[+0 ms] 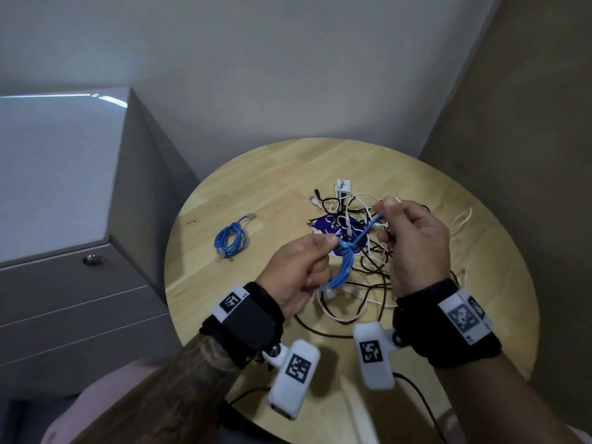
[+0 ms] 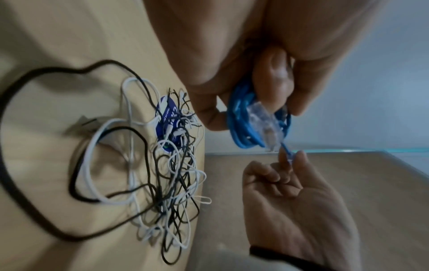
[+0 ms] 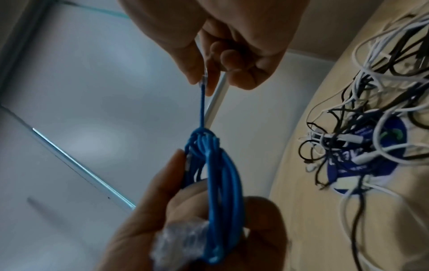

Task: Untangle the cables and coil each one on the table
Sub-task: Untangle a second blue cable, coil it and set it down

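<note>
My left hand (image 1: 299,272) grips a coiled blue network cable (image 1: 344,267) above the round wooden table (image 1: 256,187); its clear plug hangs below the fist. A wrap of the cable binds the top of the coil (image 3: 203,139). My right hand (image 1: 413,238) pinches the cable's free end (image 3: 202,82) and holds it taut, up and to the right. In the left wrist view the blue coil (image 2: 241,121) sits between thumb and fingers, with the right hand (image 2: 287,183) beyond. A tangle of black and white cables (image 1: 355,251) lies on the table under both hands.
A second blue cable (image 1: 230,238), coiled, lies on the table's left side. A blue round card (image 1: 333,225) and a small white adapter (image 1: 343,187) sit in the tangle. A grey drawer cabinet (image 1: 64,219) stands left of the table. Walls close in behind and right.
</note>
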Available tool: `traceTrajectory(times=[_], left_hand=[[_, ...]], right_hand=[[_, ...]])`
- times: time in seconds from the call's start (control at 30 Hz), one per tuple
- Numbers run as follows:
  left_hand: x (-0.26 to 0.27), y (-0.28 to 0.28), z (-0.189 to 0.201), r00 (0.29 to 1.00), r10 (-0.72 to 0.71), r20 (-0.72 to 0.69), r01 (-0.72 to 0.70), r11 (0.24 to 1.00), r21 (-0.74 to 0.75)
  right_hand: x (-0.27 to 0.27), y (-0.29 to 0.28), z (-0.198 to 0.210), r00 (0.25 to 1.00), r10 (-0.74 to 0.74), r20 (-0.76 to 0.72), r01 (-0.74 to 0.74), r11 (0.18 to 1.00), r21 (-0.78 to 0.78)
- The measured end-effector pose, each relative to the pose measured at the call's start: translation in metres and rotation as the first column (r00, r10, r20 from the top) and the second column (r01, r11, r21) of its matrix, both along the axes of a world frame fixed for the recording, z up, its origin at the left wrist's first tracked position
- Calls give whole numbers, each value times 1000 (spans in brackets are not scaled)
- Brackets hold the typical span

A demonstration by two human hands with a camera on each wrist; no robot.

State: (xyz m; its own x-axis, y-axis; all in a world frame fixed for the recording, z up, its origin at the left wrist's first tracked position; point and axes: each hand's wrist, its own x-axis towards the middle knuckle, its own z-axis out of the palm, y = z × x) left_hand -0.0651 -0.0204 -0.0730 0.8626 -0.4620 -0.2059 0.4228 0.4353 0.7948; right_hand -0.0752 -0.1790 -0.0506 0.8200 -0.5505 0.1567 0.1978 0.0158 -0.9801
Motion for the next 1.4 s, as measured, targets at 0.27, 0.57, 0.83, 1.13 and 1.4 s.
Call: traceTrajectory(times=[0.27,0.57,0.83,1.13,1.4], left_hand=[[13,3,-2,998,-32,-50,24,988,-154],[29,17,1,994,104,27,-101,989,-109],[34,21,-8,920,84,382,-207,933,294],[30,19,-7,901,100,421,-282,874,395],[36,26,-16,842,69,535,-404,738,540]], right_hand=[[4,-15,-4,997,72,-34,-73,997,-5],[1,12,-33,891,347,-291,-392,913,-112],[-3,25,-30,813,544,-207,-404,784,471],[-8,31,-29,797,528,-292,-519,847,114],[-7,16,-35,968,15,-251,-243,311,-919]])
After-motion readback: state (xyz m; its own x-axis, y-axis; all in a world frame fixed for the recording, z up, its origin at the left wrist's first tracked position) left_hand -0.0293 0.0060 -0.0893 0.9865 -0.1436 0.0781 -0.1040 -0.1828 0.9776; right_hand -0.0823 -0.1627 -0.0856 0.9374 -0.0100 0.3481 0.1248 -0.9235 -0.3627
